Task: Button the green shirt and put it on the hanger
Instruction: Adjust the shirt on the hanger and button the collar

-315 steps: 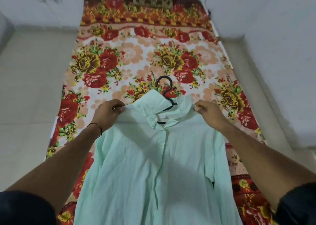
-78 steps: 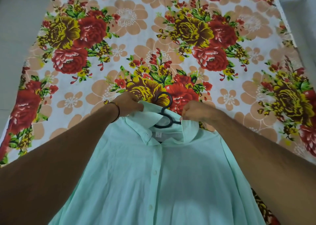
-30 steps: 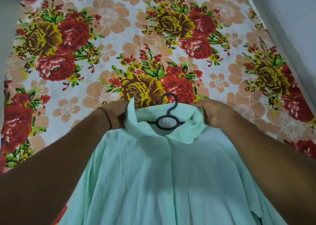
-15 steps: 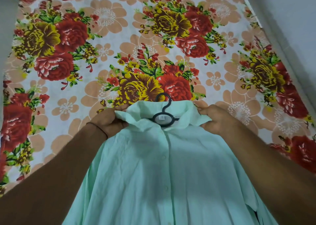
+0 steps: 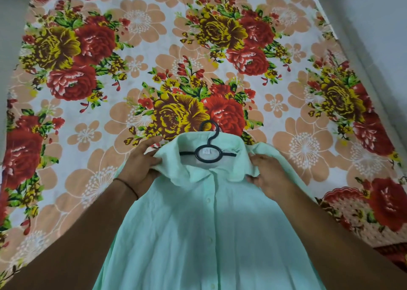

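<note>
1. Curled round the collar (image 5: 182, 168), one on each side: left hand (image 5: 141, 165), right hand (image 5: 272, 176).
2. Between the forearms the shirt (image 5: 204, 234) lies buttoned, front up, on the floral sheet (image 5: 88, 135).
3. Inside the collar sits the hanger (image 5: 208, 155), hook poking out beyond it.

**Shirt (image 5: 198, 234) lying front-up on the bedsheet (image 5: 132, 69), as we are viewing it from above its lower end.**
We are finding the hanger (image 5: 208, 153) sitting inside the neck opening, its hook reaching past the collar (image 5: 182, 168) onto the sheet behind. The left hand (image 5: 141, 164) is holding the collar's left side and the right hand (image 5: 268, 175) is gripping the fabric at its right side, the hanger lying between them. The sheet is extending left, right and behind the shirt.
</note>
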